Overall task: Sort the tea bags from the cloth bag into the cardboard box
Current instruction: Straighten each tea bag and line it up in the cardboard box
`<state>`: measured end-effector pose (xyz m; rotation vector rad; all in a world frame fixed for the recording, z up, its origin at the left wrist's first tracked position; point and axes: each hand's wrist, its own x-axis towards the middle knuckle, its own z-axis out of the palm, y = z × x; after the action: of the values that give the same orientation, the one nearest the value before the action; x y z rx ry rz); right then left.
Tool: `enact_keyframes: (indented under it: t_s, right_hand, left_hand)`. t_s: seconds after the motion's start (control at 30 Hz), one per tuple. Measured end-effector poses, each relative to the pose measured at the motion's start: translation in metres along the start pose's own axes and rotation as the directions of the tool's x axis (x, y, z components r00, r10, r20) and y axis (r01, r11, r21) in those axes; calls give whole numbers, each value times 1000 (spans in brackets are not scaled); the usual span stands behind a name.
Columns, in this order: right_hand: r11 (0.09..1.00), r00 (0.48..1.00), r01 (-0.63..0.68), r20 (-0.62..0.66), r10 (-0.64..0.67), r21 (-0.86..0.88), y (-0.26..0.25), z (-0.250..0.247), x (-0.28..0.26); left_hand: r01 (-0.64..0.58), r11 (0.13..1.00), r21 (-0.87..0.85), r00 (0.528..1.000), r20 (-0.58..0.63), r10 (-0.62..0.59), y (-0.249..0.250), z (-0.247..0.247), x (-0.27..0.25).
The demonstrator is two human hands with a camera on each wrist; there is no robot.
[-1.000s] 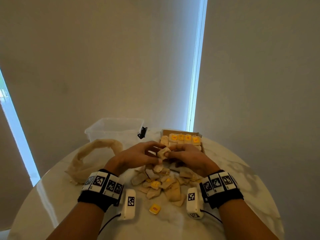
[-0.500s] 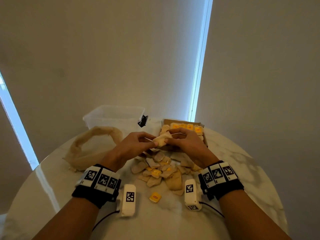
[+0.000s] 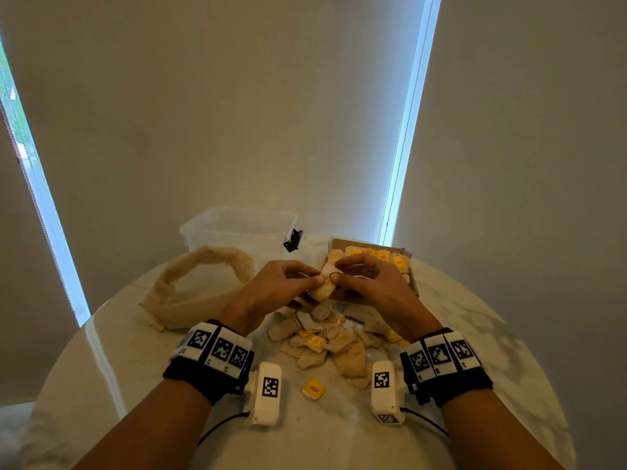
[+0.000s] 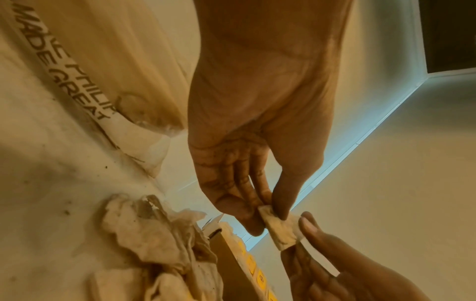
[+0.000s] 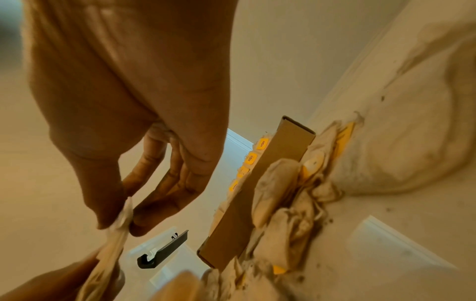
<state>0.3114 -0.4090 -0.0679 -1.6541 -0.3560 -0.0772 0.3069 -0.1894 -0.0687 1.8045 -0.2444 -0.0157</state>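
Note:
Both hands hold one beige tea bag (image 3: 324,287) in the air, just in front of the cardboard box (image 3: 412,278). My left hand (image 3: 315,279) pinches its near edge between thumb and fingers (image 4: 279,200). My right hand (image 3: 334,270) pinches the top edge (image 5: 126,213). The tea bag (image 4: 280,231) hangs between them, and its string runs to the left. The box holds a row of tea bags with yellow tags (image 3: 383,255). A heap of loose tea bags (image 3: 325,340) lies on the table under my hands. The limp cloth bag (image 3: 190,293) lies at the left.
A clear plastic tub (image 3: 237,228) with a black clip (image 3: 292,239) stands behind the cloth bag. One yellow tag (image 3: 313,389) lies alone near the front. The round white marble table (image 3: 492,351) ends close to the right of the box.
Both hands have lifted the tea bag off the heap and carried it away from me to the front of the box. The string has been pulled out to the left.

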Motion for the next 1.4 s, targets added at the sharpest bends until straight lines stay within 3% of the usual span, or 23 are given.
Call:
enact_keyframes:
  t_s: [0.13, 0.3, 0.5, 0.6, 0.77, 0.83, 0.93, 1.03, 1.2, 1.4]
  right_hand:
    - [1000, 999, -6, 43, 5, 6, 0, 2, -2]
    - [999, 999, -19, 51, 21, -43, 5, 2, 1]
    - [999, 1000, -12, 18, 12, 31, 6, 2, 0]
    - [999, 1000, -7, -20, 8, 49, 4, 3, 1]
    - [997, 974, 69, -217, -71, -20, 1, 3, 3]
    - [997, 982, 57, -176, -64, -42, -3, 6, 1]
    - [994, 999, 42, 14, -40, -103, -7, 16, -4]
    - [998, 999, 22, -29, -24, -62, -4, 20, -2]
    - [997, 995, 40, -89, -46, -70, 2, 14, -1]
    - [999, 998, 33, -61, -34, -26, 3, 10, -1]
  left_hand:
    - [26, 998, -55, 999, -30, -28, -2, 1, 1]
    - [51, 993, -108, 999, 18, -49, -1, 4, 1]
    - [5, 997, -80, 996, 89, 2, 0, 1, -4]
    - [-6, 997, -72, 1000, 29, 8, -1, -1, 0]
    - [-60, 998, -17, 989, -137, 57, -5, -4, 5]
    - [-97, 995, 12, 980, -171, 98, -5, -4, 5]
    - [-171, 982, 79, 969, -164, 182, -2, -1, 3]
    - [-218, 963, 157, 967, -100, 235, 1, 3, 3]
    - [-226, 952, 209, 974, 40, 223, 0, 7, 6]
    - [-228, 965, 130, 962, -125, 244, 2, 2, 2]
